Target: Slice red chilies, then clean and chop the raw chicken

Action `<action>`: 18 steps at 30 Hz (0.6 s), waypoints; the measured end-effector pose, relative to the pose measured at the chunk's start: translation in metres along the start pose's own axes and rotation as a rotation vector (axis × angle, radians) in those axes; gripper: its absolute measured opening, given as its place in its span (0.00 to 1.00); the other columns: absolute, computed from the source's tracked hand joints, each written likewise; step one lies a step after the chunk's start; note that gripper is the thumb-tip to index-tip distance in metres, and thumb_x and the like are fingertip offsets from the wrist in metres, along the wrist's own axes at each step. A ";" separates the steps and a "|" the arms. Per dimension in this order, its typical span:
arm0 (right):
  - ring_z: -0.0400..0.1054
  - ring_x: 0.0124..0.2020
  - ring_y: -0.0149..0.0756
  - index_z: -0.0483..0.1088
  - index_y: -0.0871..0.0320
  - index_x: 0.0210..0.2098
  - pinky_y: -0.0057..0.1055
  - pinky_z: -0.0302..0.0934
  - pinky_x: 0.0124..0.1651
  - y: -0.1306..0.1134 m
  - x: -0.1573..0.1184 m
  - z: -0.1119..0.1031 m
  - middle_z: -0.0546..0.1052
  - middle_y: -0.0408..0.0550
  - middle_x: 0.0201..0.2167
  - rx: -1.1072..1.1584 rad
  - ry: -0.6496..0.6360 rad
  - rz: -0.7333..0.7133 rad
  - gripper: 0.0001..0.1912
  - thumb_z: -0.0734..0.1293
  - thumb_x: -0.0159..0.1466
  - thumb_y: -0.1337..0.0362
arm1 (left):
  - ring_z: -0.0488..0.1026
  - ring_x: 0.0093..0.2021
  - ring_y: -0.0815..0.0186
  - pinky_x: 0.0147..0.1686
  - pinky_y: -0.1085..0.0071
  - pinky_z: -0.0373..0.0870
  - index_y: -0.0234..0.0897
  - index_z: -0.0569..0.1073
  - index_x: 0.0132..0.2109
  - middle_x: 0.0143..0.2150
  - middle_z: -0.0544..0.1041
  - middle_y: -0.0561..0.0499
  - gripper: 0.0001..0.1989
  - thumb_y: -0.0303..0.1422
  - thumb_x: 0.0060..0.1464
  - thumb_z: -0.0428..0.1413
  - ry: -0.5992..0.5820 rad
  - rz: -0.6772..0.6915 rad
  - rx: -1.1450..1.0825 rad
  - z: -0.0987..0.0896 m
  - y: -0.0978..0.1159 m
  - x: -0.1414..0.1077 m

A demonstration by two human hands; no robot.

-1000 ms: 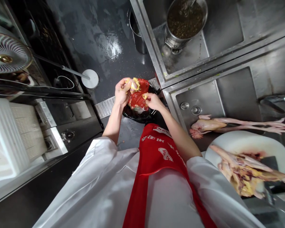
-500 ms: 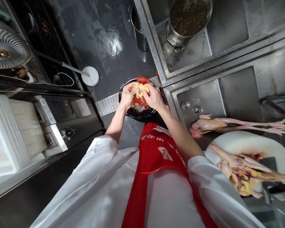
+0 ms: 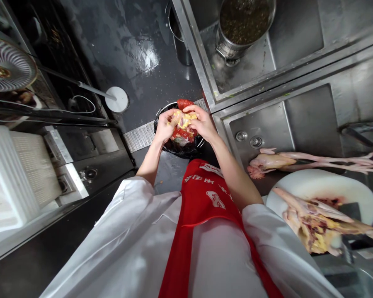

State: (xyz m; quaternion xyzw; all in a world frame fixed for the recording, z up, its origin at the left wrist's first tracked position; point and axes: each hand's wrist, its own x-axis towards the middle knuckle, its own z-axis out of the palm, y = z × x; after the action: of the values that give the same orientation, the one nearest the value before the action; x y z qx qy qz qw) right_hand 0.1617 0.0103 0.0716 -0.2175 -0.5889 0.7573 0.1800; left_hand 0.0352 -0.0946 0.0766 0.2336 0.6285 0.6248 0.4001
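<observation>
Yellow fat (image 3: pixel 191 117) patches the lumpy, pinkish meat (image 3: pixel 181 123).

We're getting kinda dim light here, with a bright glare patch on the floor (image 3: pixel 136 62), murky shadow upper left, and stretched, softish edges.

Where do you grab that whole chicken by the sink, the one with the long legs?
Probably around both legs of the chicken, coming from above. They're slim, stretched out and uncovered, while the white board lies close along one side.
</observation>
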 end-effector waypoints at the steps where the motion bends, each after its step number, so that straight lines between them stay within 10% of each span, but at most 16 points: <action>1: 0.68 0.28 0.30 0.67 0.52 0.43 0.26 0.63 0.28 -0.006 -0.001 0.000 0.74 0.42 0.33 -0.008 -0.044 -0.015 0.15 0.65 0.68 0.48 | 0.71 0.26 0.69 0.27 0.75 0.67 0.35 0.77 0.36 0.26 0.73 0.52 0.22 0.51 0.51 0.68 -0.019 0.001 0.030 -0.002 0.001 0.000; 18: 0.71 0.32 0.41 0.65 0.53 0.30 0.37 0.65 0.39 0.018 -0.006 0.002 0.70 0.48 0.24 -0.592 0.365 -0.022 0.32 0.47 0.73 0.38 | 0.75 0.27 0.69 0.29 0.75 0.72 0.36 0.75 0.31 0.25 0.75 0.53 0.17 0.45 0.50 0.70 0.172 -0.033 -0.095 0.023 0.015 -0.004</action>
State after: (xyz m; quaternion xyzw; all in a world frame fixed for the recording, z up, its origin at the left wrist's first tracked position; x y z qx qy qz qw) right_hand 0.1651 0.0011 0.0557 -0.3859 -0.7433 0.5003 0.2197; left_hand 0.0527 -0.0822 0.0945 0.1494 0.6341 0.6648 0.3656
